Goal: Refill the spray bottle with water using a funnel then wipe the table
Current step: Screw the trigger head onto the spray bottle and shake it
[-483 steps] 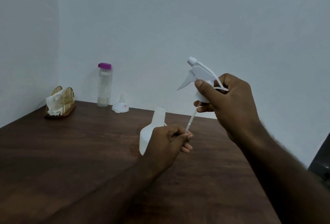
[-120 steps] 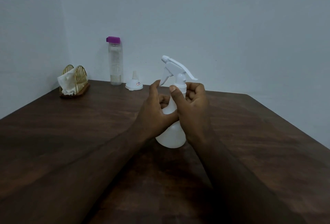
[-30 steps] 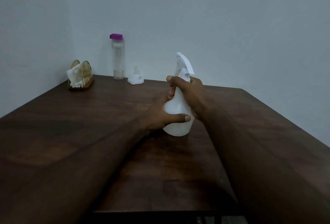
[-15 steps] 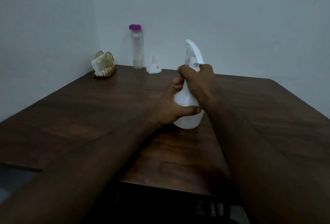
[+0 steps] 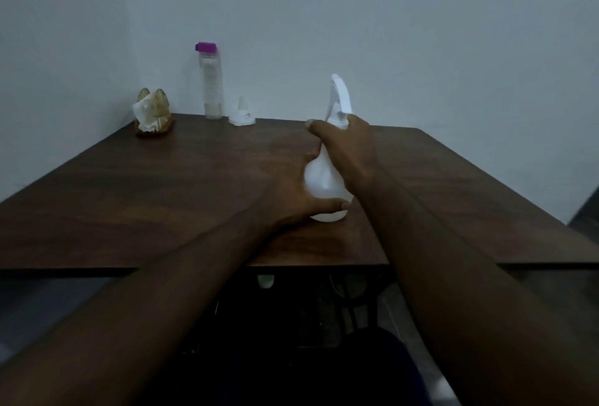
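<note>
The white translucent spray bottle (image 5: 325, 190) stands upright on the dark wooden table (image 5: 181, 185), near the middle and somewhat toward its front edge, its trigger head on top. The left hand (image 5: 296, 193) wraps the rounded base, thumb curled across the front; the right hand (image 5: 348, 146) grips the neck just below the head. Bare tabletop lies on both sides and behind. At the far wall stand a water bottle (image 5: 212, 81), a white funnel (image 5: 241, 114) and a napkin holder (image 5: 152, 114). The spray bottle's long axis is vertical; which way the nozzle points cannot be told.
</note>
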### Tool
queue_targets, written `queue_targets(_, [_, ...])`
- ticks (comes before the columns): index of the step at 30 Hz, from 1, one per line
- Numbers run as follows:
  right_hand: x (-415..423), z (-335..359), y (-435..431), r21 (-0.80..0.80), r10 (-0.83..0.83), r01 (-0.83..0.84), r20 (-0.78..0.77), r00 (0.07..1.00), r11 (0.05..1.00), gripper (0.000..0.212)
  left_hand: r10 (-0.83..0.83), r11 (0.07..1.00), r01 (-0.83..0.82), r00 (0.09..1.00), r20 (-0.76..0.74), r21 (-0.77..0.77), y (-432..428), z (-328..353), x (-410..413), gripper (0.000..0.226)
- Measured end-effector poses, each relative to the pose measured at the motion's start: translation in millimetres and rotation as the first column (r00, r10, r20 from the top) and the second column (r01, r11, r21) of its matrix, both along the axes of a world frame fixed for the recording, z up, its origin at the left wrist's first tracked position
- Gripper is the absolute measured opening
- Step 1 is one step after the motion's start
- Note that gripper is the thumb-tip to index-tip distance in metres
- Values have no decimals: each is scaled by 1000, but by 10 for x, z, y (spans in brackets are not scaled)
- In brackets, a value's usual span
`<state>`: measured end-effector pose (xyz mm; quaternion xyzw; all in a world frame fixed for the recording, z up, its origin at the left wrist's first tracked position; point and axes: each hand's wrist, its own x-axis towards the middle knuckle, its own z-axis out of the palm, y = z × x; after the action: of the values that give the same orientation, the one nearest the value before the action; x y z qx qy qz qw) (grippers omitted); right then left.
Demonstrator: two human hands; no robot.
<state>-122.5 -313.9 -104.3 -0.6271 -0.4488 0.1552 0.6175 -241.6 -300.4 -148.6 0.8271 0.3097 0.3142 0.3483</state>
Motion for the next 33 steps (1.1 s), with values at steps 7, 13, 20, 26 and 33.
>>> queue_targets(7, [-283,10,-685,-86,3,10,150,989,996,43,-132,991,132,984,119,9,-562,-174,-372,69])
queue_targets(13, [-487,-189,-1457,-221,96,-53,185,978,974,24,-148,971,190,953,264,-143,-1345,-534,-602,82])
queue_targets(20, [-508,-597,-1866,-251,123,-74,187,975,965,18,-168,956,217,956,240,-199,-1744,-900,-634,74])
queue_targets(26, [-563,-685,-1835,-219,39,-3,160,986,976,25,-144,957,199,957,252,-211,-1790,-951,-690,70])
queue_targets(33, [-580,-746,-1762,-237,86,-52,134,987,970,22,-103,958,161,965,240,-237,-1782,-986,-740,73])
